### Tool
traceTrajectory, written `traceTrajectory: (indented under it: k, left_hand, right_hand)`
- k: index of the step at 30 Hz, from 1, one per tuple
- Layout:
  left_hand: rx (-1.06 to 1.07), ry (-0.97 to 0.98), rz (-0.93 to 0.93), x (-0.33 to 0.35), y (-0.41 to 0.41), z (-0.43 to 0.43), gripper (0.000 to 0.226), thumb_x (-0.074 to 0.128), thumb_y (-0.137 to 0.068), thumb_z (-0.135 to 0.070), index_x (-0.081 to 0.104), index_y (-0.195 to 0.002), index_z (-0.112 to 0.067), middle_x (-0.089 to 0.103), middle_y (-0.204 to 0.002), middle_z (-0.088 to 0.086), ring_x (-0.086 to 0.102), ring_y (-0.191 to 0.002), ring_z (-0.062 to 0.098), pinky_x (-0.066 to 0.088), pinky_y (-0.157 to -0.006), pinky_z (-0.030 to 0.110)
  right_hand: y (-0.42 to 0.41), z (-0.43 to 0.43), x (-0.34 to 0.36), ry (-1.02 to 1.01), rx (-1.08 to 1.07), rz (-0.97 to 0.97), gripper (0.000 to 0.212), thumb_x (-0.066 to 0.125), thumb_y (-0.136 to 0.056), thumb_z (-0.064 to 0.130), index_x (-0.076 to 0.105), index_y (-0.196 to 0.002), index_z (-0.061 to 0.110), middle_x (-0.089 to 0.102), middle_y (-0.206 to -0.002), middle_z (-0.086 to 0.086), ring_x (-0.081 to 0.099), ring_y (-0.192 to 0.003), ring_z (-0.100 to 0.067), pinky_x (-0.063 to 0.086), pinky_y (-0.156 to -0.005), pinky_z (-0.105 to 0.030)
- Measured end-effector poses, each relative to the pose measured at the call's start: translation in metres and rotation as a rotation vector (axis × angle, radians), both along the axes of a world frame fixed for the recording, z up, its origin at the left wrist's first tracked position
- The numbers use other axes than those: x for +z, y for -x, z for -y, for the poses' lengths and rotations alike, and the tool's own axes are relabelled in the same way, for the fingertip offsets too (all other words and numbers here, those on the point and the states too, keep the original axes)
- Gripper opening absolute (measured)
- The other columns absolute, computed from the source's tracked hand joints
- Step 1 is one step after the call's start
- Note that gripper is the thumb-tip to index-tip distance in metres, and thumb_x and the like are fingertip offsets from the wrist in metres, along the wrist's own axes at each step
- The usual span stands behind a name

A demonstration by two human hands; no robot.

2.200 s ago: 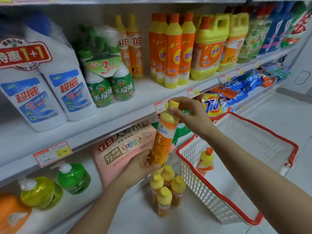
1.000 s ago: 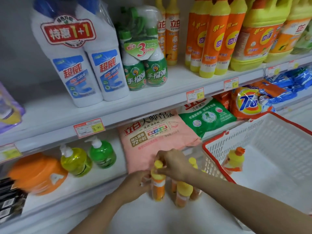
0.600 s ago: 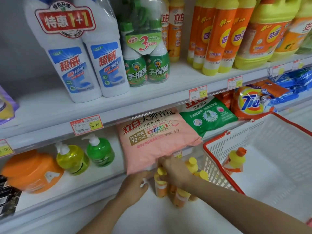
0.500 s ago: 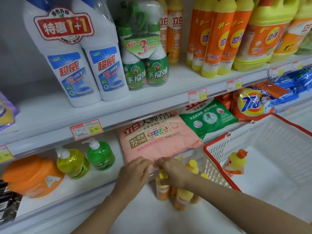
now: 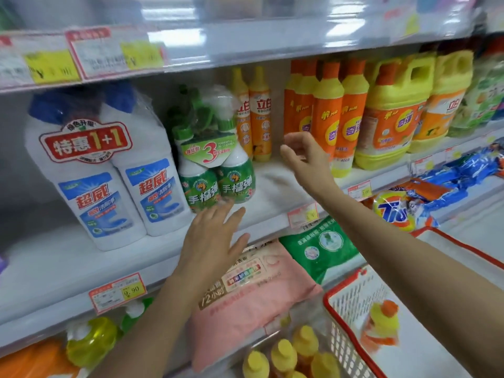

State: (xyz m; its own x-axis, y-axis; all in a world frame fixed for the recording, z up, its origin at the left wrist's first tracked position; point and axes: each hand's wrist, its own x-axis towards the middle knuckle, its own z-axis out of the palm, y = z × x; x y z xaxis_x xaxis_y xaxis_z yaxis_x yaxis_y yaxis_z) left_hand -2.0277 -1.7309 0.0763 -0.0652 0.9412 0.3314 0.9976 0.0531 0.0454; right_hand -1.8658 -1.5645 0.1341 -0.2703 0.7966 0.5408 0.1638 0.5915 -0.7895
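My right hand (image 5: pixel 305 156) is raised to the middle shelf, fingers loosely spread and empty, just in front of a row of tall orange dish-soap bottles (image 5: pixel 327 115). My left hand (image 5: pixel 215 236) hovers lower, fingers straight and empty, below the green spray-bottle pack (image 5: pixel 218 170). Several small orange bottles with yellow caps (image 5: pixel 289 356) stand on the floor at the bottom. One more such bottle (image 5: pixel 381 326) lies in the white basket with the red rim (image 5: pixel 335 317) at the lower right.
Two white cleaner bottles (image 5: pixel 109 175) stand left on the middle shelf (image 5: pixel 54 266); two slim orange bottles (image 5: pixel 259 115) and yellow jugs (image 5: pixel 392 115) stand further right. Below lie a pink bag (image 5: pixel 259 293), a green bag (image 5: pixel 321 246) and a Tide bag (image 5: pixel 392 211). Green soap pumps (image 5: pixel 92 339) sit lower left.
Both hands have let go of the small bottle set among the others on the floor and have risen to the middle shelf. The view has tilted upward.
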Motion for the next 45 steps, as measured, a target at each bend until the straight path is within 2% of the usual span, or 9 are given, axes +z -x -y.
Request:
traceTrajectory:
  k: [5,10,12,15,19,24,28,38,45]
  left_hand:
    - [0.019,0.012,0.103,0.0,0.008,-0.005,0.051,0.043,-0.099,-0.05,0.044,-0.146,-0.031,0.043,-0.151,-0.007,0.04,-0.138,0.014,0.031,-0.109,0.03]
    - [0.02,-0.087,0.12,0.0,0.011,-0.006,0.036,0.057,-0.094,-0.04,0.066,-0.126,-0.028,0.063,-0.132,-0.006,0.06,-0.119,0.014,0.049,-0.094,0.033]
    - [0.028,-0.116,0.109,0.0,0.01,-0.007,0.035,0.059,-0.088,-0.039,0.072,-0.117,-0.026,0.069,-0.122,-0.006,0.067,-0.109,0.014,0.055,-0.084,0.033]
    - [0.018,-0.135,0.106,-0.002,0.011,-0.008,0.034,0.06,-0.085,-0.04,0.073,-0.114,-0.027,0.07,-0.119,-0.007,0.068,-0.106,0.012,0.055,-0.081,0.03]
    - [0.036,-0.13,0.108,-0.003,0.013,-0.008,0.036,0.055,-0.089,-0.044,0.07,-0.119,-0.031,0.068,-0.124,-0.01,0.065,-0.111,0.009,0.053,-0.086,0.029]
    - [0.042,-0.14,0.11,-0.004,0.012,-0.009,0.037,0.053,-0.09,-0.045,0.07,-0.12,-0.032,0.067,-0.125,-0.011,0.064,-0.112,0.008,0.053,-0.085,0.028]
    - [0.048,-0.123,0.14,-0.005,0.012,-0.008,0.037,0.052,-0.095,-0.047,0.063,-0.129,-0.035,0.059,-0.135,-0.013,0.055,-0.123,0.006,0.046,-0.096,0.029]
    - [0.018,-0.009,0.21,0.004,0.013,-0.003,0.047,0.044,-0.099,-0.047,0.044,-0.144,-0.034,0.038,-0.153,-0.014,0.033,-0.139,0.004,0.025,-0.11,0.023]
    - [0.009,-0.41,0.524,0.018,-0.017,-0.003,0.023,0.056,-0.097,-0.023,0.066,-0.117,-0.023,0.059,-0.117,-0.011,0.049,-0.113,0.01,0.032,-0.092,0.019]
  right_hand:
    - [0.044,-0.048,0.011,0.183,0.104,0.07,0.053,0.057,-0.1,0.025,0.035,-0.143,0.005,0.052,-0.143,-0.013,0.052,-0.129,-0.026,0.042,-0.11,-0.036]
    - [0.085,-0.085,0.031,0.276,0.003,0.068,0.081,0.048,-0.102,0.04,-0.002,-0.158,0.008,0.018,-0.164,-0.012,0.021,-0.15,-0.03,0.022,-0.118,-0.039]
    - [0.097,-0.099,0.033,0.3,-0.019,0.082,0.083,0.048,-0.103,0.037,-0.006,-0.157,0.007,0.02,-0.164,-0.013,0.021,-0.15,-0.031,0.022,-0.121,-0.041]
    - [0.107,-0.111,0.03,0.237,-0.151,0.242,0.074,0.043,-0.105,0.034,0.002,-0.157,0.002,0.021,-0.161,-0.019,0.024,-0.148,-0.035,0.026,-0.119,-0.045]
    - [0.113,-0.111,0.028,0.024,-0.414,0.453,0.048,0.047,-0.103,0.027,0.036,-0.136,-0.006,0.042,-0.138,-0.027,0.045,-0.126,-0.04,0.039,-0.106,-0.045]
    - [0.107,-0.104,0.025,0.024,-0.443,0.401,0.053,0.045,-0.105,0.028,0.028,-0.142,-0.005,0.052,-0.136,-0.023,0.055,-0.122,-0.036,0.045,-0.1,-0.04]
    - [0.09,-0.095,0.023,-0.023,-0.397,0.426,0.054,0.054,-0.1,0.035,0.039,-0.137,0.0,0.048,-0.134,-0.021,0.051,-0.121,-0.035,0.043,-0.097,-0.041]
    - [0.058,-0.042,0.019,-0.041,-0.295,0.145,0.04,0.066,-0.094,0.024,0.047,-0.119,-0.002,0.065,-0.116,-0.022,0.061,-0.107,-0.041,0.05,-0.088,-0.048]
    - [-0.001,0.014,0.011,0.021,-0.198,-0.109,0.041,0.066,-0.094,0.031,0.05,-0.124,0.007,0.064,-0.109,0.0,0.064,-0.098,-0.024,0.054,-0.084,-0.038]
